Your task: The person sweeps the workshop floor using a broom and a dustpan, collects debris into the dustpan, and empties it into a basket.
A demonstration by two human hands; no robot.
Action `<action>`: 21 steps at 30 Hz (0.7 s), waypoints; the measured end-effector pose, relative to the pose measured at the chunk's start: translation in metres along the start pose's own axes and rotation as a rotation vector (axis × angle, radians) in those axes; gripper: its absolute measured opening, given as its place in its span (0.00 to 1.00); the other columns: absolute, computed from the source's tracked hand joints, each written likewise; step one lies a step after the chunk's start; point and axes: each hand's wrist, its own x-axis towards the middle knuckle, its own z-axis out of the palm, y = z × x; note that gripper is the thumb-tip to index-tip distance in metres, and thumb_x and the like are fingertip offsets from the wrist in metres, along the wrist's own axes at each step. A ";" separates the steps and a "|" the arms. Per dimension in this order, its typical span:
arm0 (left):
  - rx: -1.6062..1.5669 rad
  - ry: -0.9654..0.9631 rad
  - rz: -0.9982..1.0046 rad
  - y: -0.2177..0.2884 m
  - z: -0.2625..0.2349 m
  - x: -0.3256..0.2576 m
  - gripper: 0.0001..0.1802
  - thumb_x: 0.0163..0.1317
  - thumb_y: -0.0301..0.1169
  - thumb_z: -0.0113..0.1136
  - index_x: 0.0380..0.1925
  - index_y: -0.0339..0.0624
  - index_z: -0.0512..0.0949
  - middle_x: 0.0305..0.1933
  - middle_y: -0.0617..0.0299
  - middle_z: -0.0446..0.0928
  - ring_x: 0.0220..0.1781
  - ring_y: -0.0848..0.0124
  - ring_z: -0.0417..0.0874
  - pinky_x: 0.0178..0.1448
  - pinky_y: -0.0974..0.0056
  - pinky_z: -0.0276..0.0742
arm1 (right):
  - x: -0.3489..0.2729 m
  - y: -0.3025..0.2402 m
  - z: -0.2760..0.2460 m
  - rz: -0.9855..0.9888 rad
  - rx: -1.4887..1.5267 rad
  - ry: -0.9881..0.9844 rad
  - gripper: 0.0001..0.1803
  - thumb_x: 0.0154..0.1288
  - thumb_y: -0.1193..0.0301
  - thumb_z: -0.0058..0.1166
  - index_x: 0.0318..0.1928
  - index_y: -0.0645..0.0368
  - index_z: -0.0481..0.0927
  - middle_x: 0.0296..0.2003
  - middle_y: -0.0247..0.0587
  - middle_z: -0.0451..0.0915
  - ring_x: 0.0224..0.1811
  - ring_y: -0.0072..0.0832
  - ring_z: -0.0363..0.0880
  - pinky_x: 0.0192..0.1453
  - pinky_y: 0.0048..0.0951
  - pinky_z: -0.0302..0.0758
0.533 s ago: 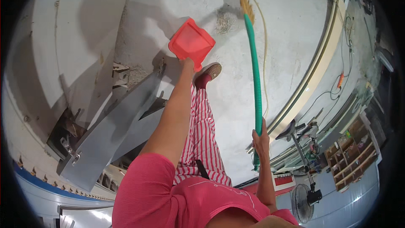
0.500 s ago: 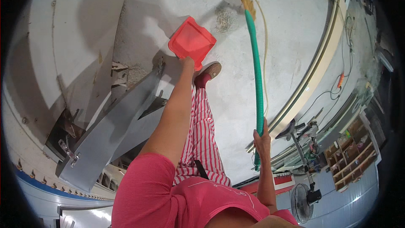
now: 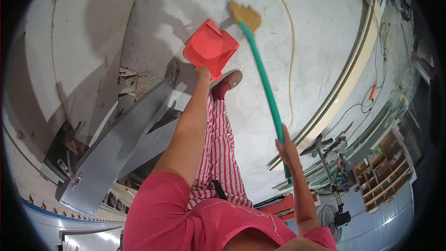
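Note:
My left hand [image 3: 203, 72] is closed around the handle end of a red plastic dustpan [image 3: 211, 46], held low over the pale floor just ahead of my shoe [image 3: 234, 79]. My right hand [image 3: 288, 151] grips the lower part of a long green broom handle, near its end. The broom [image 3: 264, 79] slants up and leftward from that hand. Its straw-coloured bristles [image 3: 247, 16], slightly blurred, are fanned out on the floor just beyond the dustpan's right far corner. Any debris under the bristles is hidden.
Grey metal panels [image 3: 111, 146] lean at my left, with rubble [image 3: 146, 85] behind them. A yellow hose [image 3: 291, 42] runs along the floor at right. Long cream boards [image 3: 348, 81] lie beyond it. A fan [image 3: 329, 216] and a wooden compartment rack [image 3: 383, 172] stand at lower right.
The broom's bristles have swung left toward the dustpan and spread out, covering the spot where a small debris pile lay. My left hand and the dustpan have barely moved.

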 end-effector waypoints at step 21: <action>0.065 -0.016 0.095 -0.007 -0.028 0.031 0.22 0.49 0.31 0.41 0.46 0.49 0.52 0.46 0.53 0.60 0.39 0.59 0.68 0.33 0.53 0.69 | -0.037 -0.038 0.028 0.136 0.274 -0.132 0.33 0.53 0.69 0.40 0.57 0.46 0.41 0.12 0.41 0.67 0.10 0.26 0.66 0.13 0.27 0.65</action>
